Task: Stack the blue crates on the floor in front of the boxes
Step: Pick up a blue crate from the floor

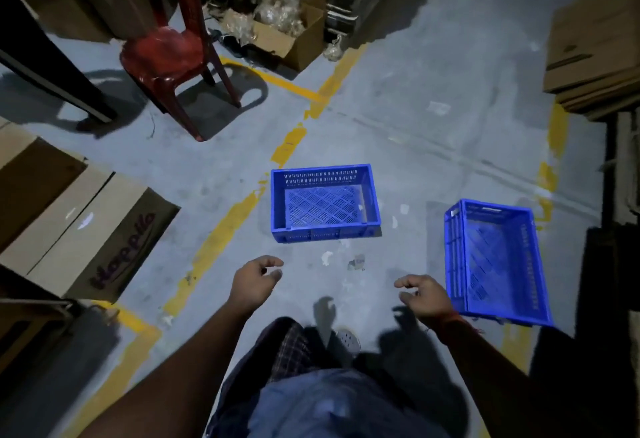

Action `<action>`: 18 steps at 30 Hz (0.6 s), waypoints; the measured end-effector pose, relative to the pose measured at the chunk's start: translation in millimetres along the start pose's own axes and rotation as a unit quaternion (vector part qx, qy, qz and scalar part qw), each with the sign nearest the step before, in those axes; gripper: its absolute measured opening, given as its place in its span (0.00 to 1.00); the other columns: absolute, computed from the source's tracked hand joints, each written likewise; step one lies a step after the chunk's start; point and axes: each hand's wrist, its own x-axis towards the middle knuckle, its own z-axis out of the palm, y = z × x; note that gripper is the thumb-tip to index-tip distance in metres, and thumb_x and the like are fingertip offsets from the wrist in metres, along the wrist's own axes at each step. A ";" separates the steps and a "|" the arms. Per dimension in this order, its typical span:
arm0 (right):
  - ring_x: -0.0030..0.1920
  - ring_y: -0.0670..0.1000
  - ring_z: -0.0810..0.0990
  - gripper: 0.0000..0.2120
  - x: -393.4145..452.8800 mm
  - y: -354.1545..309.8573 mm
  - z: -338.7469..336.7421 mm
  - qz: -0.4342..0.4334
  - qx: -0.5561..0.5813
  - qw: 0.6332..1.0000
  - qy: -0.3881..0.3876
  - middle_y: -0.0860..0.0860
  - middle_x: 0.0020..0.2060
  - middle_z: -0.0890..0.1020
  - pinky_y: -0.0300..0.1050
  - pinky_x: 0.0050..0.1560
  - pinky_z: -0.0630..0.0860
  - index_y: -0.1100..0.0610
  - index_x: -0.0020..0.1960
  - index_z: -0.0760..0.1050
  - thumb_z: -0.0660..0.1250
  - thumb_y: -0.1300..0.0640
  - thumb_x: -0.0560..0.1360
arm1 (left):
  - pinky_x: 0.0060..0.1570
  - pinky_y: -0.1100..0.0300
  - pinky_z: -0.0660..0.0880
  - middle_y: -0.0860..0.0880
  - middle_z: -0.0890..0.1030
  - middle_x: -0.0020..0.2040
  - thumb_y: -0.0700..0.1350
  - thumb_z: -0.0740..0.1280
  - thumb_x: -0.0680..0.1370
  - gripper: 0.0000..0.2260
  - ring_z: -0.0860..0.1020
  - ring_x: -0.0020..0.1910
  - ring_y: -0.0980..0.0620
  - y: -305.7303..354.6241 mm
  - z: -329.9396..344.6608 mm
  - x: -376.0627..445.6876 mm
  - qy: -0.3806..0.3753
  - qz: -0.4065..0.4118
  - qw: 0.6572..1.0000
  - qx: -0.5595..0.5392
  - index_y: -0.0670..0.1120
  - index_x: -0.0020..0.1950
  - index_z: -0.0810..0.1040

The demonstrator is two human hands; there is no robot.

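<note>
Two empty blue slotted crates rest on the grey floor. One blue crate sits in the middle, just ahead of my hands. The second blue crate lies to the right, turned lengthwise, close beside my right hand. My left hand hovers below the middle crate, fingers curled apart, holding nothing. My right hand is also empty with fingers spread, a short gap from the right crate's near left corner.
A red plastic chair stands at the back left. Cardboard boxes lie at the left, and flat cardboard stacks at the right. An open carton of plastic bags sits at the back. Yellow floor lines cross the floor.
</note>
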 end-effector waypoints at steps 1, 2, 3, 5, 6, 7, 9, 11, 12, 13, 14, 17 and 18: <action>0.49 0.50 0.81 0.11 20.2 -10.1 -7.0 -0.004 0.000 1.000 -0.001 0.50 0.51 0.82 0.40 0.53 0.74 0.47 0.47 0.82 0.70 0.62 0.70 | 0.45 0.58 0.70 0.56 0.80 0.42 0.46 0.69 0.76 0.07 0.76 0.44 0.52 4.4 -0.8 15.2 0.007 -0.008 1.000 0.002 0.54 0.52 0.83; 0.48 0.51 0.81 0.11 40.1 -19.5 -12.8 -0.008 0.004 1.000 -0.006 0.51 0.51 0.82 0.41 0.54 0.75 0.47 0.47 0.82 0.71 0.63 0.70 | 0.48 0.58 0.70 0.55 0.81 0.46 0.47 0.70 0.76 0.07 0.78 0.48 0.52 8.5 -0.8 31.1 0.011 -0.014 1.000 0.006 0.54 0.53 0.83; 0.47 0.52 0.81 0.12 60.5 -27.4 -17.7 -0.006 0.006 1.000 -0.014 0.53 0.51 0.82 0.42 0.55 0.75 0.47 0.46 0.82 0.71 0.63 0.70 | 0.49 0.58 0.70 0.55 0.82 0.50 0.48 0.70 0.76 0.07 0.79 0.52 0.51 11.2 -0.1 48.7 0.015 -0.017 1.000 0.012 0.54 0.53 0.83; 0.48 0.53 0.82 0.11 102.6 -35.5 -20.9 0.002 -0.004 1.000 -0.029 0.54 0.51 0.82 0.39 0.54 0.75 0.50 0.47 0.83 0.73 0.64 0.70 | 0.48 0.59 0.70 0.55 0.84 0.54 0.50 0.70 0.77 0.07 0.81 0.53 0.50 14.8 4.2 86.3 0.020 -0.023 0.999 0.017 0.54 0.54 0.83; 0.49 0.52 0.82 0.09 124.0 -37.0 -19.0 0.005 -0.019 0.999 -0.038 0.54 0.50 0.83 0.38 0.53 0.75 0.53 0.48 0.85 0.73 0.62 0.69 | 0.47 0.59 0.70 0.55 0.84 0.55 0.51 0.70 0.77 0.08 0.82 0.51 0.49 16.7 7.0 105.6 0.020 -0.026 0.999 0.020 0.54 0.55 0.83; 0.49 0.51 0.82 0.10 145.5 -37.9 -16.0 0.013 -0.033 0.998 -0.046 0.53 0.48 0.85 0.39 0.52 0.76 0.54 0.48 0.85 0.72 0.58 0.68 | 0.46 0.59 0.70 0.54 0.85 0.55 0.52 0.70 0.77 0.09 0.82 0.50 0.49 18.3 10.4 126.1 0.015 -0.025 0.999 0.024 0.53 0.56 0.83; 0.48 0.51 0.84 0.14 188.8 -37.4 -7.5 0.034 -0.047 0.997 -0.047 0.52 0.43 0.87 0.43 0.51 0.78 0.50 0.46 0.86 0.68 0.51 0.63 | 0.47 0.60 0.70 0.53 0.84 0.56 0.51 0.71 0.77 0.11 0.82 0.51 0.50 18.9 18.0 170.2 0.002 -0.016 0.999 0.035 0.52 0.59 0.82; 0.48 0.53 0.84 0.13 231.1 -37.6 5.6 0.027 -0.056 0.997 -0.038 0.53 0.42 0.86 0.46 0.52 0.78 0.51 0.47 0.86 0.69 0.52 0.65 | 0.49 0.60 0.70 0.52 0.84 0.58 0.50 0.71 0.77 0.12 0.82 0.53 0.49 15.5 26.5 216.3 -0.001 -0.013 0.999 0.049 0.51 0.60 0.82; 0.48 0.54 0.83 0.11 249.5 -41.7 11.0 0.013 -0.065 0.997 -0.030 0.52 0.42 0.85 0.47 0.54 0.77 0.53 0.48 0.86 0.71 0.55 0.67 | 0.51 0.60 0.71 0.50 0.84 0.58 0.50 0.71 0.77 0.13 0.82 0.54 0.48 12.1 32.0 238.7 0.004 -0.014 0.998 0.056 0.50 0.60 0.82; 0.48 0.54 0.81 0.10 269.4 -42.8 16.9 0.006 -0.070 0.997 -0.020 0.49 0.41 0.83 0.48 0.54 0.76 0.55 0.49 0.86 0.72 0.58 0.68 | 0.53 0.58 0.72 0.49 0.84 0.58 0.49 0.72 0.76 0.13 0.82 0.57 0.48 7.3 37.6 261.7 0.011 -0.020 0.998 0.060 0.49 0.59 0.83; 0.47 0.53 0.80 0.10 289.4 -41.3 23.5 0.002 -0.074 0.997 -0.013 0.44 0.41 0.79 0.49 0.54 0.76 0.55 0.49 0.85 0.73 0.61 0.68 | 0.55 0.57 0.72 0.49 0.84 0.58 0.49 0.72 0.76 0.12 0.81 0.58 0.48 2.4 44.1 284.0 0.019 -0.026 0.997 0.063 0.49 0.59 0.83; 0.47 0.54 0.78 0.13 358.7 -22.9 45.8 -0.031 -0.092 0.995 0.018 0.39 0.42 0.72 0.52 0.52 0.76 0.56 0.48 0.84 0.75 0.66 0.65 | 0.59 0.54 0.72 0.49 0.82 0.61 0.52 0.69 0.74 0.13 0.79 0.61 0.46 -21.8 67.9 351.7 0.043 -0.018 0.996 0.072 0.50 0.55 0.83; 0.48 0.56 0.78 0.14 382.8 -14.2 54.4 -0.043 -0.107 0.993 0.024 0.41 0.44 0.72 0.52 0.52 0.76 0.56 0.48 0.84 0.76 0.66 0.64 | 0.61 0.53 0.71 0.47 0.79 0.65 0.53 0.69 0.74 0.13 0.77 0.64 0.43 -31.9 78.2 374.2 0.049 -0.018 0.995 0.091 0.51 0.56 0.83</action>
